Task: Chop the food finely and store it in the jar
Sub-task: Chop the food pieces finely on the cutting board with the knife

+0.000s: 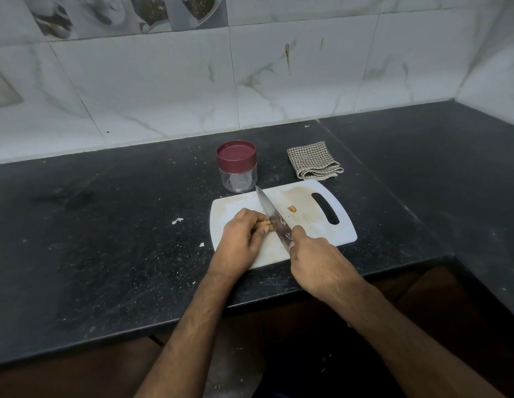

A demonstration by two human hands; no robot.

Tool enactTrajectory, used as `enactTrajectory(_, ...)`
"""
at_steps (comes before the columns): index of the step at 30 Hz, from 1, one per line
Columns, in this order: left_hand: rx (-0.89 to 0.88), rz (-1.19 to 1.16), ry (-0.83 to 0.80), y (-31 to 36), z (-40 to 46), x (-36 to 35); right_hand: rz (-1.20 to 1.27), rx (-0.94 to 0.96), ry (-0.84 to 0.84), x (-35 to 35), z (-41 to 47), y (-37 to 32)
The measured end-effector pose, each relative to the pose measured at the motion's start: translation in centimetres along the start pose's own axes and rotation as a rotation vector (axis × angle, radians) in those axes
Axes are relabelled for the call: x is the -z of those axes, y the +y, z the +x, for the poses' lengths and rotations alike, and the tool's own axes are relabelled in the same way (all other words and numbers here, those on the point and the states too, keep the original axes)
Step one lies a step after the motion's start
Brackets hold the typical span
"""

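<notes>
A white cutting board lies on the black counter. My left hand curls over a small tan piece of food and holds it down on the board. My right hand grips the handle of a large knife, whose blade rests across the food right beside my left fingertips. One cut-off tan bit lies apart on the board. A clear jar with a dark red lid screwed on stands just behind the board's far left corner.
A folded checkered cloth lies behind the board to the right of the jar. The black counter carries small white scraps left of the board. A tiled wall bounds the back and right side.
</notes>
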State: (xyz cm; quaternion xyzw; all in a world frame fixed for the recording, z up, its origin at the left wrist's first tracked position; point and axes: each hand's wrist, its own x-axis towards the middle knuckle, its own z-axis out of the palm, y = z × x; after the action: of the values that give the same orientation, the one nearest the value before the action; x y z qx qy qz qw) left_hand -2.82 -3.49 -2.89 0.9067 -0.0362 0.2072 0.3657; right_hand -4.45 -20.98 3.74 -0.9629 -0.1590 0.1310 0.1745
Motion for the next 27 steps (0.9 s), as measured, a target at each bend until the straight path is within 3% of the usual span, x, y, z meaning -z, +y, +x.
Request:
enactTrajectory(12,-0.045,0.041,-0.013,0.1,0.0,-0.5,-0.232,0.036,0.013,0.5,-0.9,0.0)
enactTrajectory(19,0.052,-0.051,-0.001,0.7,-0.2,-0.4,-0.191,0.024,0.048,0.9,-1.4,-0.2)
enactTrajectory(27,0.028,-0.042,-0.003,0.5,-0.3,-0.5,-0.16,0.012,0.047,0.6,-2.0,-1.0)
